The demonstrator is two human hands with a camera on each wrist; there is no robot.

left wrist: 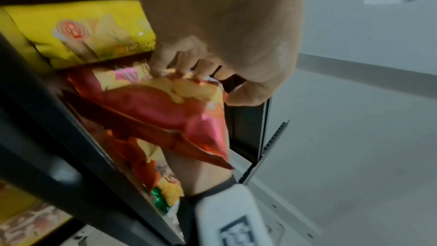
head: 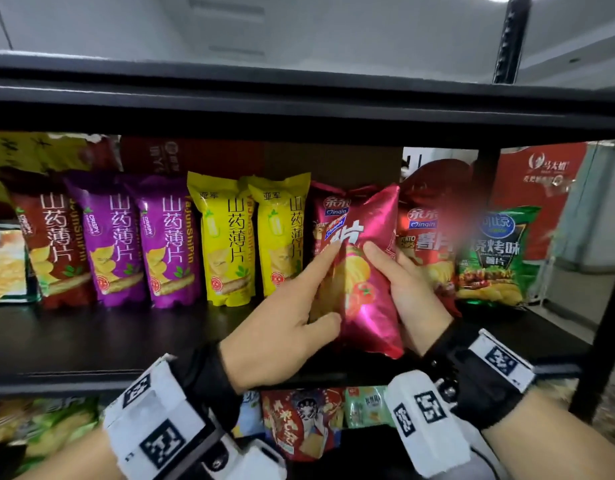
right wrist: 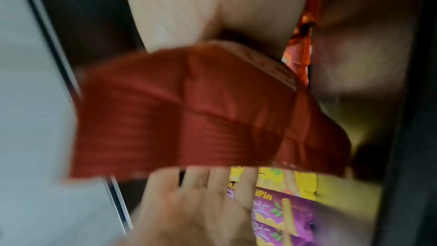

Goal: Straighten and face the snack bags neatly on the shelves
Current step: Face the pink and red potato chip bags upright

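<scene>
Pink chip bag (tilted) gripped by both hands, left and right.

Black metal shelving unit fills the head view, with a deep upper board running across the frame and a lower black shelf board beneath it. A black perforated upright post rises at upper right; a second black upright stands below it. Plain pale grey wall shows above the unit. A red printed banner stands behind the shelving at right. Pale grey floor appears in the left wrist view, meeting what appears to be a grey skirting strip, though blurred. Lighting is even and dim.
</scene>
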